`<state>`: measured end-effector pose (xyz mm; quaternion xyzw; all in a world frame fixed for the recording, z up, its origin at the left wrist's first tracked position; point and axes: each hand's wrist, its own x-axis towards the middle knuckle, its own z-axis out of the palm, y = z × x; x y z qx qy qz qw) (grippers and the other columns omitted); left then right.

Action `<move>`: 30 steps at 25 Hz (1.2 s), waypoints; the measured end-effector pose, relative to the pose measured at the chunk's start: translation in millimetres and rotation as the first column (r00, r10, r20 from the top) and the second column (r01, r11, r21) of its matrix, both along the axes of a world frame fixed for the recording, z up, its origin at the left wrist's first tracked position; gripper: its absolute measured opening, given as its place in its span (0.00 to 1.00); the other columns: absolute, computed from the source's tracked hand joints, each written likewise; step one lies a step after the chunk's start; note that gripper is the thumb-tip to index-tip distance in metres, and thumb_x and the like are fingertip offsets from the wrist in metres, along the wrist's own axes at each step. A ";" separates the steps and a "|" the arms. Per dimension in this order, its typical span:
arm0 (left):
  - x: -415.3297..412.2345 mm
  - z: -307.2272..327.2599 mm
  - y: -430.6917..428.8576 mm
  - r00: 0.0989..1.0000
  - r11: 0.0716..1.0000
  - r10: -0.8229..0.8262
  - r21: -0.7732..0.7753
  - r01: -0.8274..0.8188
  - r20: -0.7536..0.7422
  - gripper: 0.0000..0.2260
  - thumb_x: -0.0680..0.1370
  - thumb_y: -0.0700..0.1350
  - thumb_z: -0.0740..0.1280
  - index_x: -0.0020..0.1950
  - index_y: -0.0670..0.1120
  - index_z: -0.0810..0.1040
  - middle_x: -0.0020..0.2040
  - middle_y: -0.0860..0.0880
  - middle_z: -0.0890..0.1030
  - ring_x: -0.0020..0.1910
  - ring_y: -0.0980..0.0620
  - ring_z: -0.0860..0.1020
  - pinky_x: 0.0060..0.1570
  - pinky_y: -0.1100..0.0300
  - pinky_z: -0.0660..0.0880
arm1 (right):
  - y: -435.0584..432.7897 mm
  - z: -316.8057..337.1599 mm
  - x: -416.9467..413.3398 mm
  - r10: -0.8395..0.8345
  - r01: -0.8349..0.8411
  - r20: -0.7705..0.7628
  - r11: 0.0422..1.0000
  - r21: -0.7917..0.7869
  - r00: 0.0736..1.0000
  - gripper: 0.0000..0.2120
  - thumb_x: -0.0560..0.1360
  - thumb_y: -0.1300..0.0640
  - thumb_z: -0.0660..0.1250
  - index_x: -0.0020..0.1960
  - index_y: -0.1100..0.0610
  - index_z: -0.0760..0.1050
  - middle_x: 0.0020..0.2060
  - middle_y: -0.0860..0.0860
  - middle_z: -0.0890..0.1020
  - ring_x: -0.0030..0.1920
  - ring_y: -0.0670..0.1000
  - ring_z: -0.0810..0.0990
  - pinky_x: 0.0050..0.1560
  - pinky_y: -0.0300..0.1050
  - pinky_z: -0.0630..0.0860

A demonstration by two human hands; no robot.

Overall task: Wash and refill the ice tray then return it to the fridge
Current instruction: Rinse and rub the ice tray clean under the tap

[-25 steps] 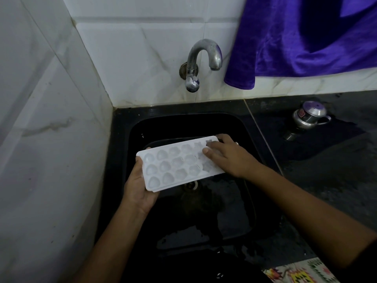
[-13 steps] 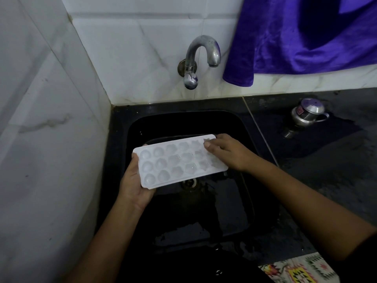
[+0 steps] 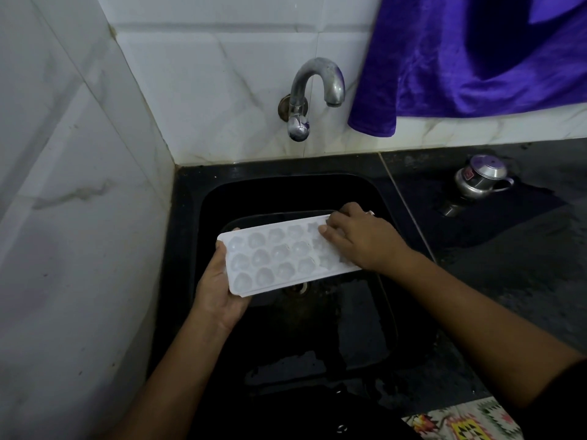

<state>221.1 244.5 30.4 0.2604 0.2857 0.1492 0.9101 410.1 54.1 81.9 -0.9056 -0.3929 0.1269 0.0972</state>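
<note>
A person is holding a white ice tray (image 3: 279, 255) over a black sink (image 3: 187, 236), with its long side running left to right and its right end tilted slightly up and away. The left hand (image 3: 219, 290) is gripping the tray's near left end, with the palm and fingers going underneath and the thumb lying along the left edge. The right hand (image 3: 362, 241) is grasping the far right end, its fingers curling over the top of the last compartments and its thumb pointing left across them. The rounded compartments are facing up and looking pale and translucent; whether they are holding ice or water cannot be told. The tray is hovering above the sink's drain (image 3: 295, 289), which is peeking out just below its near edge. A curved metal faucet (image 3: 317, 87) is sticking out of the white marble-patterned wall tiles (image 3: 222, 90) behind the sink, above and beyond the tray. A purple cloth (image 3: 476, 65) is hanging down the wall to the right of the faucet. On the wet black countertop (image 3: 514, 281) right of the sink, a small steel lidded pot (image 3: 481, 181) is standing well apart from the tray. A patterned fabric (image 3: 460, 422) is showing at the bottom right corner.
</note>
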 end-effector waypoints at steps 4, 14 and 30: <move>-3.1 -1.7 8.4 1.000 1.000 0.021 -0.005 -0.021 -0.008 0.24 0.86 0.59 0.56 0.69 0.45 0.81 0.69 0.40 0.81 0.65 0.39 0.82 0.57 0.40 0.82 | -7.1 -6.0 -1.6 0.067 -0.058 -0.133 0.996 0.071 0.989 0.27 0.83 0.32 0.50 0.74 0.44 0.71 0.73 0.50 0.67 0.66 0.55 0.76 0.64 0.57 0.77; -0.9 3.8 6.8 0.999 0.999 0.030 -0.014 -0.031 -0.026 0.25 0.87 0.59 0.57 0.77 0.45 0.72 0.70 0.40 0.81 0.65 0.40 0.82 0.52 0.44 0.84 | -1.5 -0.5 -8.1 0.018 -0.021 0.054 0.998 0.053 0.998 0.26 0.83 0.33 0.51 0.73 0.46 0.72 0.80 0.58 0.61 0.73 0.64 0.70 0.69 0.62 0.72; 0.5 8.8 1.2 0.998 0.998 0.047 -0.046 -0.048 -0.032 0.21 0.86 0.57 0.57 0.71 0.46 0.77 0.66 0.41 0.83 0.61 0.41 0.84 0.51 0.44 0.85 | -1.8 -7.7 -9.5 0.045 -0.048 0.070 0.998 0.043 0.997 0.26 0.84 0.36 0.50 0.71 0.50 0.71 0.80 0.58 0.61 0.73 0.63 0.70 0.70 0.62 0.70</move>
